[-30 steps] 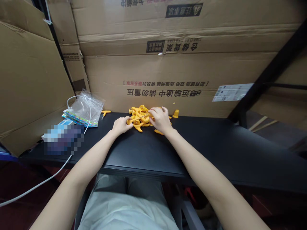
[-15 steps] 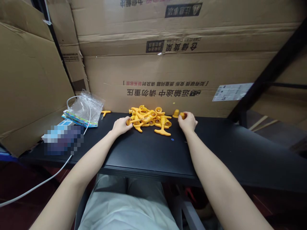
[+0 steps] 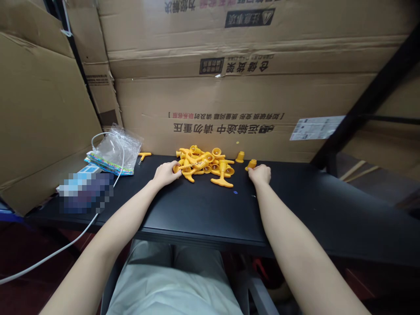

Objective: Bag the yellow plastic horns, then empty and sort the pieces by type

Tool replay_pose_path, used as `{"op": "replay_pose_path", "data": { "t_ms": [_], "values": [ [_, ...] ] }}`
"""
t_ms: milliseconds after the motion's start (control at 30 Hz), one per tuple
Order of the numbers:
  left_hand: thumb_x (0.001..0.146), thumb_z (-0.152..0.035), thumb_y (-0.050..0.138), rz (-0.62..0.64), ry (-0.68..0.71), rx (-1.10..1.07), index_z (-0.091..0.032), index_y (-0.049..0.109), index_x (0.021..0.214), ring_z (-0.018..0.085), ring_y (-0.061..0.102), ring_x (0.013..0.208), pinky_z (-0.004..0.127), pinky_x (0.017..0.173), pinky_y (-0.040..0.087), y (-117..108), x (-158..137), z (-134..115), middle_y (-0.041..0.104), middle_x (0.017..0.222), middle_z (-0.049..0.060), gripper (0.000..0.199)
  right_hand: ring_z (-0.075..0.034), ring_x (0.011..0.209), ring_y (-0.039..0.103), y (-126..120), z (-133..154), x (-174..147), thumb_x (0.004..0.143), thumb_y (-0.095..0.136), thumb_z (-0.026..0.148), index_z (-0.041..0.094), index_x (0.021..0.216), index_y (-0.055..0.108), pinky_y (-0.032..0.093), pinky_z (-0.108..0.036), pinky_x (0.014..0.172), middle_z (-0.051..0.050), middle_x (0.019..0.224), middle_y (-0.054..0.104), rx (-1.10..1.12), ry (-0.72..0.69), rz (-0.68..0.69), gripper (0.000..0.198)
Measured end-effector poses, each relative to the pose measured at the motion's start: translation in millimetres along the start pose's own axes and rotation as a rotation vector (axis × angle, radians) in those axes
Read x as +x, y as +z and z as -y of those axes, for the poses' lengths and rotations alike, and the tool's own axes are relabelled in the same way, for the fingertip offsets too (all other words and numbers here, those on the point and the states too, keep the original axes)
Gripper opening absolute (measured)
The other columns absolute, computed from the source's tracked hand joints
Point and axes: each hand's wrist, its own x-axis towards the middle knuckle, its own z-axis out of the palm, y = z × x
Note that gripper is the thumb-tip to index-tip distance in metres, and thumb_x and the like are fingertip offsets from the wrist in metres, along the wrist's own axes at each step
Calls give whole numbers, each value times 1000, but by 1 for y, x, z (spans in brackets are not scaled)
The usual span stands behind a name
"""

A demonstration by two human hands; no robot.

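Printed Chinese characters run upside down across the cardboard boxes (image 3: pixel 229 96) filling the upper frame; a white label (image 3: pixel 316 127) sits at right, too small to read. At centre, the left hand (image 3: pixel 166 173) curls on the pile of yellow parts (image 3: pixel 203 162) — the right hand (image 3: pixel 260 174) closes on a small yellow piece (image 3: pixel 251 164) just right of it. The black table (image 3: pixel 203 210) lies bare toward its near edge.
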Motion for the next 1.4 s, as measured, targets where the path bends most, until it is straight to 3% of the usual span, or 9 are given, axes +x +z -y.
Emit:
{"op": "replay_pose_path", "data": {
  "t_ms": [100,300,433,667,1000,1233,1400],
  "values": [
    [80,-34,55,-7,1,4,-24,65,104,19,65,81,26,73,46,1,1,1,70,83,3,28,-32,107,57,-5,4,-2,78,54,26,14,94,68,46,-45,91,-19,114,58,28,102,-1,25],
    [80,-35,56,-11,-11,-3,-25,65,105,19,65,82,26,73,46,2,1,1,70,86,3,29,-33,113,51,-8,8,-7,77,52,27,19,94,71,42,-49,93,-16,117,56,26,40,31,26],
    [80,-34,56,-44,-28,-20,-25,64,105,18,65,82,26,74,47,0,1,2,70,87,2,28,-34,116,47,-2,3,-2,73,56,25,23,104,71,38,-51,97,-16,121,54,-13,17,102,34],
    [80,-33,56,-100,-78,-35,-25,67,101,18,65,82,25,71,45,-2,3,2,71,87,2,25,-34,126,40,4,6,7,81,48,33,26,126,59,25,-58,105,-11,137,47,-138,-34,218,47],
    [80,-30,55,-127,-152,-48,-23,66,99,18,66,79,24,68,43,1,8,7,71,84,3,23,-39,134,29,11,9,23,86,40,34,24,136,48,29,-69,97,-14,147,36,-178,-89,300,52],
    [80,-26,54,-153,-199,-79,-20,63,98,18,64,75,25,67,42,3,11,9,69,80,3,22,-37,135,27,15,7,24,88,34,37,25,136,47,26,-68,100,-9,149,34,-196,-122,318,51],
    [77,-20,54,-185,-242,-156,-20,62,91,16,61,69,24,66,41,3,12,12,64,71,0,16,-37,134,30,17,4,25,86,38,39,24,131,51,26,-65,101,-11,147,36,-168,-120,287,49]
  ]
}}
